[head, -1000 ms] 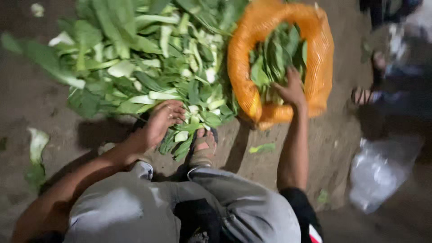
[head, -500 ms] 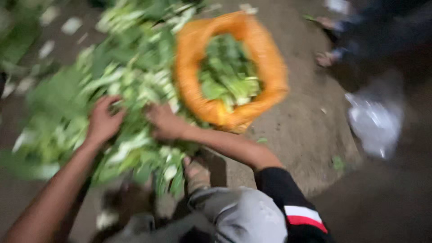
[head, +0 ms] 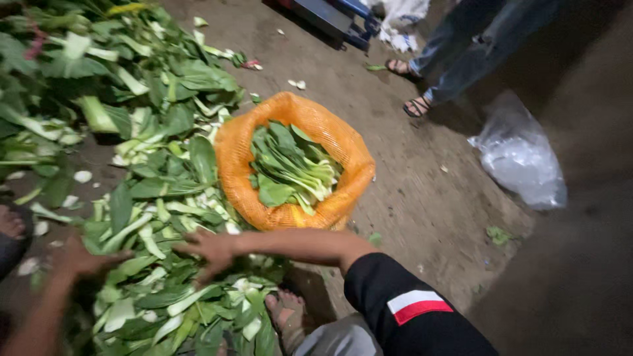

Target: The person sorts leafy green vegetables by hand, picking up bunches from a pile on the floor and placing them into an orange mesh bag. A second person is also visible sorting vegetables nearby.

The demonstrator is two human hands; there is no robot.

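A big heap of leafy greens with pale stalks [head: 138, 165] lies on the dirt ground. My left hand [head: 82, 258] rests spread on the heap's near left part. My right hand [head: 210, 249] reaches across, fingers spread, onto leaves at the heap's near middle. Neither hand clearly grips a bunch. Just beyond my right forearm stands an orange mesh sack [head: 343, 155], open at the top and partly filled with the same greens [head: 290, 168]. My bare foot [head: 285, 310] shows below among the leaves.
Another person's legs in jeans and sandals [head: 422, 86] stand at the back right. A clear plastic bag [head: 521, 155] lies on the ground at right. A blue object [head: 336, 16] sits at the top. Someone's foot [head: 10, 224] shows at the left edge.
The view swung, so the sack now sits centre. My right hand left the sack's rim and came down onto the heap; my left hand slid further left on the leaves.
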